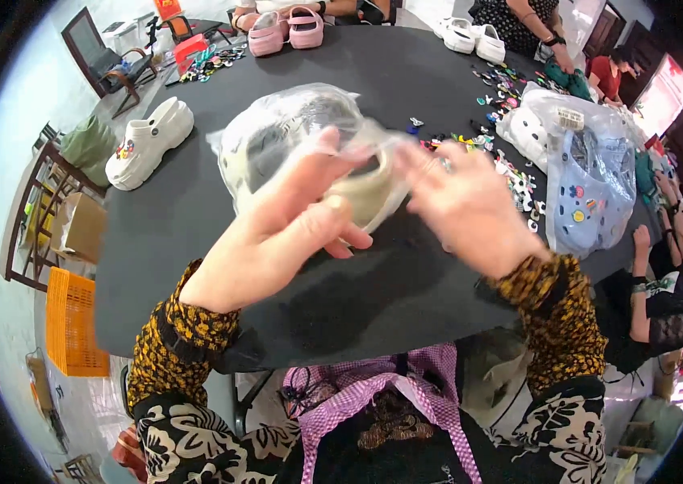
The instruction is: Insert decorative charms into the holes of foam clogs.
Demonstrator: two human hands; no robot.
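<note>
A clear plastic bag lies on the black table in front of me, with a pale cream clog showing through its near side. Dark and whitish shapes farther inside are hard to make out through the film. My left hand grips the bag's near left part, its thumb and fingers on the film around the clog. At the bag's right edge, my right hand pinches the gathered plastic with bent fingers. Motion smears the right fingertips a little.
A white clog with charms stands at left; pink clogs and white clogs stand at the far edge. Bagged blue clogs lie at right beside scattered charms. Other people work around the table. An orange crate stands lower left.
</note>
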